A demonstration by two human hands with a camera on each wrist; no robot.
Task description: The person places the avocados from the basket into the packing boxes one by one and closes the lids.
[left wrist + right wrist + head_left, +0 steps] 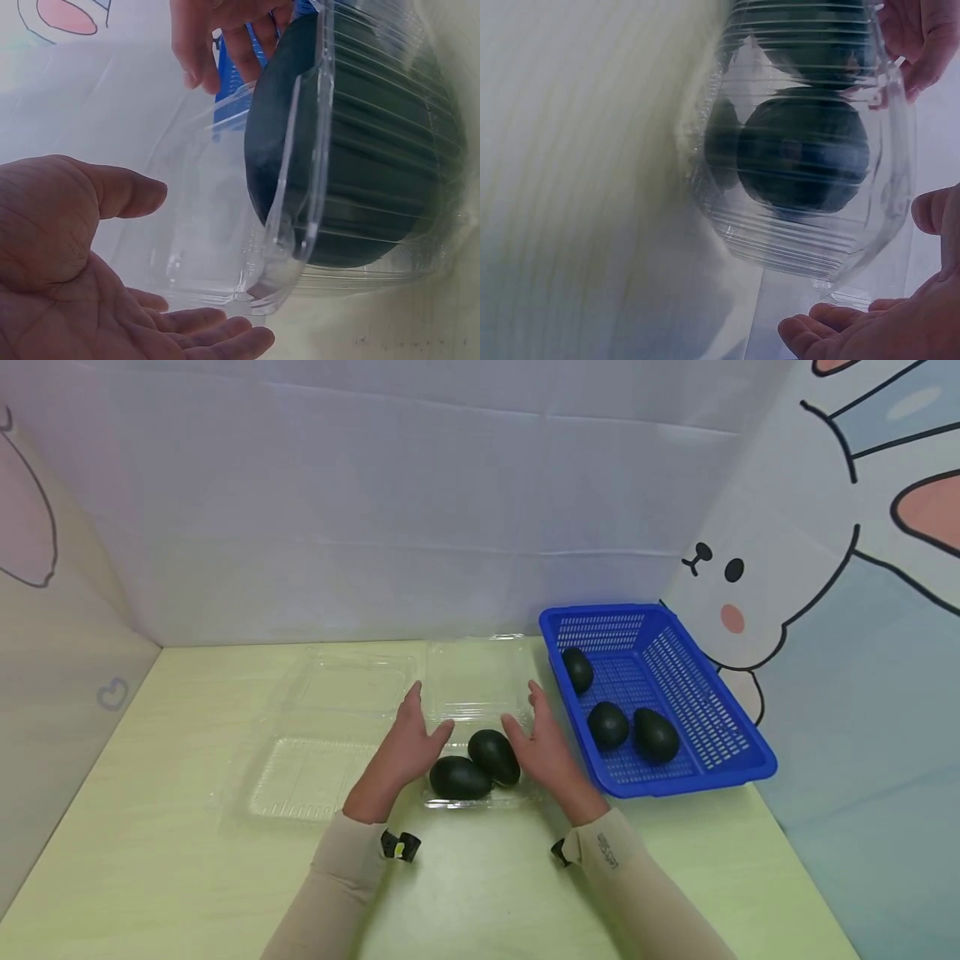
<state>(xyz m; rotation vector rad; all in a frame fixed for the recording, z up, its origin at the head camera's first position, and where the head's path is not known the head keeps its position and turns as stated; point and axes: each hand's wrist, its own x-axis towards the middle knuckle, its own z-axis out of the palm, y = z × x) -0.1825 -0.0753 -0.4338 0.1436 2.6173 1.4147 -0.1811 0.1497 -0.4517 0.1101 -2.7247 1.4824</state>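
Note:
Two dark green avocados [494, 757] lie side by side in the base of a clear plastic clamshell box [480, 804], whose lid [477, 681] is folded back flat behind it. To the left of the box is my left hand [409, 742], fingers extended and thumb toward the avocados. My right hand [546, 750] mirrors it on the right side, its thumb near the farther avocado. Both palms face inward and hold nothing. In the left wrist view, the left fingertips [232, 337] are by the clear rim; whether they touch it I cannot tell.
A blue slotted basket [720, 752] stands at the right with three more avocados [656, 736] inside. Left of the box lies a second clear plastic clamshell [311, 777], opened out. A white cloth wall [390, 510] closes off the table's back edge.

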